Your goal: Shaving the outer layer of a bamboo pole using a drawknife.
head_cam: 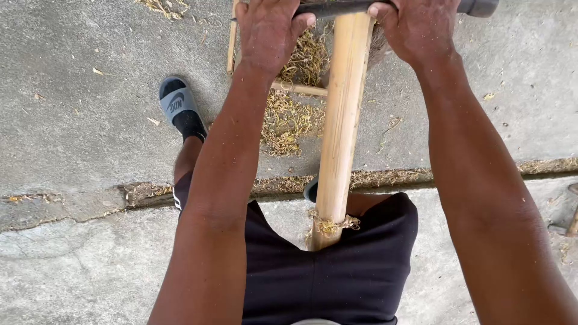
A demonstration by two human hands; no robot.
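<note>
A thick pale bamboo pole (341,126) runs from between my legs away from me, its near end resting against my black shorts (337,271). Across its far end lies a dark blade-like tool (337,7). My left hand (268,33) grips the tool's left end and my right hand (418,27) grips its right end, where a grey handle (478,7) sticks out. Curled bamboo shavings (289,117) lie heaped on the ground under the pole, and a few cling to the pole near my lap.
Grey concrete floor (78,132) with a crack and step edge (90,195) running left to right. My left foot in a grey slide sandal (177,105) stands left of the pole. Thin bamboo sticks (298,89) lie beneath the pole's far end.
</note>
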